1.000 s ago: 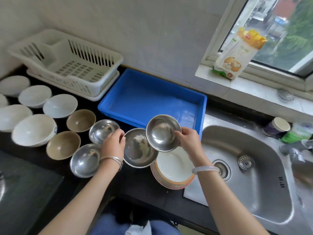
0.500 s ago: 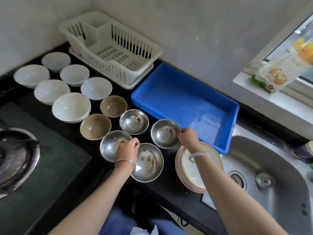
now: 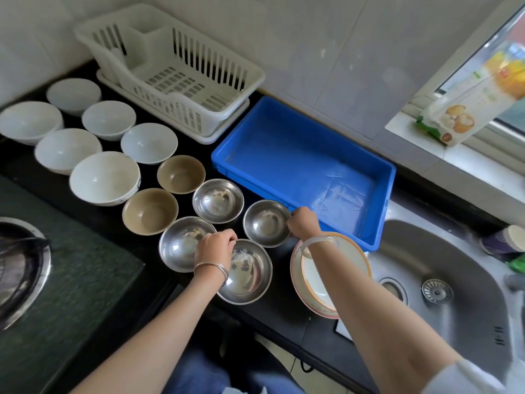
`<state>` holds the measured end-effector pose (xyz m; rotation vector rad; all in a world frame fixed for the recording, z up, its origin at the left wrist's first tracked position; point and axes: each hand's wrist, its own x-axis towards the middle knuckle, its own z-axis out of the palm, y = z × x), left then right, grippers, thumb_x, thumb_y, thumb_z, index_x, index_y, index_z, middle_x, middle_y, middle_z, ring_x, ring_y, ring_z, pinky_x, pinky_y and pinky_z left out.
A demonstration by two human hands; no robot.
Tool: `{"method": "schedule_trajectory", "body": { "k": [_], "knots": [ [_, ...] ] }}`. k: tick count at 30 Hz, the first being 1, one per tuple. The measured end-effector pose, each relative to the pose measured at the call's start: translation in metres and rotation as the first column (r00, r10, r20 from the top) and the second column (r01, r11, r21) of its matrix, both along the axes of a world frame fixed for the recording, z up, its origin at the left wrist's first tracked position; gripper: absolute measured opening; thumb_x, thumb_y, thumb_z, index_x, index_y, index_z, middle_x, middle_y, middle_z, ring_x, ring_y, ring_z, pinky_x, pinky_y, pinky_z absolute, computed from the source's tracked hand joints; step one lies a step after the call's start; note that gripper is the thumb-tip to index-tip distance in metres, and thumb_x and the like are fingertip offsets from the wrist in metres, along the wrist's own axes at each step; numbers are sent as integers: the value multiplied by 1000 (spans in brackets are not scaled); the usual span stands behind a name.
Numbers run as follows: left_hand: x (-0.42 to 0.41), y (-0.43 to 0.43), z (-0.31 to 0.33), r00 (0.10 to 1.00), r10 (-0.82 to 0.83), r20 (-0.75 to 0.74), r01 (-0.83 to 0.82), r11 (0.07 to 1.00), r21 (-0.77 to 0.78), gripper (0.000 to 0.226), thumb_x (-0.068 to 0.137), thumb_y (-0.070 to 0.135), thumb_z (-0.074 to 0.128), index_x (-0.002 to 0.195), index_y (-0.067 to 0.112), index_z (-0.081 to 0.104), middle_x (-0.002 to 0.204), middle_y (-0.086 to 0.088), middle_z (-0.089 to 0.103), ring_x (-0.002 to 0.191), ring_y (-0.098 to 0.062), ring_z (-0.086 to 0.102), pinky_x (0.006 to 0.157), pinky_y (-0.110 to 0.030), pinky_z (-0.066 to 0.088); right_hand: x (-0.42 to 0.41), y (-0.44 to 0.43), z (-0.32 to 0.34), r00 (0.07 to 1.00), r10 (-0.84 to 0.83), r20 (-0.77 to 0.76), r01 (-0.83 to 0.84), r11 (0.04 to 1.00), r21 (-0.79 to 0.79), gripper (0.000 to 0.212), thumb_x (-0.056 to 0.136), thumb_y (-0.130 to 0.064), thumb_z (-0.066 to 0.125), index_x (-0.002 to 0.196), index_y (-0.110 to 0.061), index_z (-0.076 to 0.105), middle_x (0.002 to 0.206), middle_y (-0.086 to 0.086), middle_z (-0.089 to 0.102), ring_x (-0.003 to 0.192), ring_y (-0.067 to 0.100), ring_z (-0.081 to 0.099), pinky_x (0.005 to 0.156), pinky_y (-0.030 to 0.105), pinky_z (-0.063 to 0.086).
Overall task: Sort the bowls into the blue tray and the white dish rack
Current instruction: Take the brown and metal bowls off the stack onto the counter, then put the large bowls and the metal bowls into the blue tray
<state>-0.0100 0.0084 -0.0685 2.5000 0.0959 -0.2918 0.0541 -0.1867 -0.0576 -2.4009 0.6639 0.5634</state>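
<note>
On the black counter stand several steel bowls, two brown bowls (image 3: 181, 173) and several white bowls (image 3: 105, 177). My right hand (image 3: 303, 222) grips the rim of a small steel bowl (image 3: 265, 223) resting on the counter beside the blue tray (image 3: 301, 155). My left hand (image 3: 216, 245) pinches the near rim of a larger steel bowl (image 3: 247, 273), also resting on the counter. The blue tray holds nothing. The white dish rack (image 3: 170, 69) stands behind it to the left, with nothing in it.
A stack of white plates with an orange rim (image 3: 326, 291) sits at the sink's edge, under my right forearm. The steel sink (image 3: 443, 294) lies to the right, a gas hob (image 3: 22, 268) to the left. A carton (image 3: 466, 109) leans on the window sill.
Both steel bowls have come down from mid-air onto the counter, still in my hands. The view has swung left, bringing the hob and more white bowls into sight.
</note>
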Motion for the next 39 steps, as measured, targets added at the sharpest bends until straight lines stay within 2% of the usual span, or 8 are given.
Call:
{"method": "schedule_trajectory", "body": {
  "k": [4, 7, 10, 15, 19, 25, 32, 39],
  "knots": [
    [1, -2, -2, 1000, 9, 18, -9, 1000, 13, 16, 91, 16, 51, 99, 17, 65, 91, -6, 71, 94, -26, 58, 72, -37, 50, 7, 2, -6, 992, -114, -46, 120, 984, 133, 19, 85, 2, 42, 69, -6, 48, 79, 14, 56, 68, 27, 59, 61, 33, 54],
    [2, -4, -4, 999, -1, 44, 0, 1000, 30, 21, 89, 9, 51, 102, 17, 66, 95, -4, 71, 95, -25, 59, 76, -35, 50, 13, 0, -8, 962, -238, -133, 268, 917, 296, 4, 85, -2, 51, 83, -1, 55, 86, 17, 58, 79, 30, 62, 83, 46, 58],
    [5, -6, -6, 999, -11, 53, 8, 998, 57, 27, 88, 4, 49, 104, 18, 66, 99, -3, 71, 96, -24, 60, 75, -33, 49, 11, -1, -3, 962, -235, -142, 268, 913, 308, 3, 82, -5, 53, 82, -3, 55, 82, 15, 57, 77, 29, 59, 85, 41, 57],
    [7, -7, -8, 999, -31, 29, 29, 997, 74, 29, 87, 3, 47, 104, 18, 65, 101, -4, 70, 98, -25, 61, 79, -36, 51, -2, -2, 18, 997, -75, -15, 77, 983, 166, 21, 83, -8, 44, 63, -5, 49, 65, 8, 48, 62, 24, 42, 61, 29, 37],
    [5, -16, 0, 996, -24, 85, 22, 999, 24, 25, 89, 6, 46, 102, 15, 66, 101, -5, 68, 96, -26, 58, 77, -36, 48, -34, -24, 33, 972, -73, 225, 70, 997, 20, 31, 92, -12, 44, 113, -11, 67, 107, 8, 67, 89, 22, 58, 70, 23, 40],
    [-3, -62, 20, 993, -118, 31, 121, 971, -206, 24, 92, 19, 48, 110, 14, 63, 107, -6, 67, 97, -23, 62, 79, -35, 51, -100, -83, 33, 906, -172, 387, 252, 954, -164, 33, 89, -9, 48, 119, -13, 62, 119, 8, 66, 109, 29, 59, 79, 30, 42],
    [-20, -109, 20, 921, -336, -198, 290, 929, -230, 38, 93, 32, 45, 128, 18, 52, 120, -3, 61, 108, -21, 57, 85, -30, 44, -147, -107, 12, 882, -374, 288, 407, 911, -66, 15, 90, -17, 53, 93, -10, 65, 83, 9, 66, 80, 29, 58, 64, 31, 34],
    [-14, -113, 18, 956, -246, -162, 217, 960, -177, 24, 90, 17, 48, 110, 13, 60, 106, -4, 61, 83, -16, 53, 67, -26, 40, -162, -91, 8, 866, -419, 274, 450, 891, -59, 18, 92, -22, 51, 85, -7, 61, 76, 6, 63, 73, 27, 57, 59, 31, 37]
  ]
}}
